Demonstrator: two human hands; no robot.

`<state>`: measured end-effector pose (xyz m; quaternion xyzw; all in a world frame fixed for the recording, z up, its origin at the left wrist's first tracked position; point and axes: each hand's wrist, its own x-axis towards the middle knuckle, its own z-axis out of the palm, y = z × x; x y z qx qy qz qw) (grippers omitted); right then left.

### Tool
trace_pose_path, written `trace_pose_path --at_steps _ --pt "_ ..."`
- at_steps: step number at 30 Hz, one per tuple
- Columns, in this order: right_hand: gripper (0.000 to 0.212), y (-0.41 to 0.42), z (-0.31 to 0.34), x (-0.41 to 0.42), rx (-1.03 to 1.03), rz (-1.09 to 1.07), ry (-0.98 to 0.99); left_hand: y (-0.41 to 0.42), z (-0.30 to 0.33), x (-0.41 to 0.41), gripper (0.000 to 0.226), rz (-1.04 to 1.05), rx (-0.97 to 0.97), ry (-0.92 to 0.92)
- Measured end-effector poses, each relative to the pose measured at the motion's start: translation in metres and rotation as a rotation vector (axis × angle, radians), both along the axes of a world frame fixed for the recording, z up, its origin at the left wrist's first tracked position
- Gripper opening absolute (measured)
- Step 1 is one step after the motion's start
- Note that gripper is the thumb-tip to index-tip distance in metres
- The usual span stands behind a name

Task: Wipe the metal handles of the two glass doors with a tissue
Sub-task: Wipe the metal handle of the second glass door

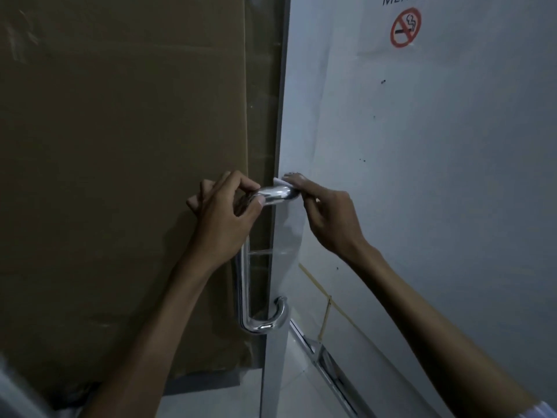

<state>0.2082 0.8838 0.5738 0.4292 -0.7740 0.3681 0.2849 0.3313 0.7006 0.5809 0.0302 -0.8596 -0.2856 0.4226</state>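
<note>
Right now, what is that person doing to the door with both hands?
The person is cleaning a shiny metal door handle. The left hand grips the handle's top bend, steadying it. The right hand presses a white tissue against the handle's top end, where it meets the door edge. The long lower part of the handle and its bottom curve are not being touched. A no-smoking sign hangs above on the white door.
</note>
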Motion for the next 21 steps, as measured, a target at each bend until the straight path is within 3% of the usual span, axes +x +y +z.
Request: trace_pose_path --at_steps 5,10,15,21 --pt "0.046 -0.001 -0.011 -0.008 -0.102 0.041 -0.071 0.004 -0.003 0.001 0.005 0.019 0.008 0.000" --pt "0.050 -0.021 -0.024 0.018 -0.431 0.033 -0.290 0.008 -0.005 0.004 0.005 0.046 0.005 0.001" --pt "0.043 -0.040 -0.022 0.057 -0.824 0.064 -0.743 0.003 -0.005 0.008 0.012 -0.034 0.121 -0.034" --pt "0.041 -0.033 -0.001 0.061 -0.893 0.095 -1.118 0.003 -0.003 0.012 0.016 -0.056 0.173 -0.040"
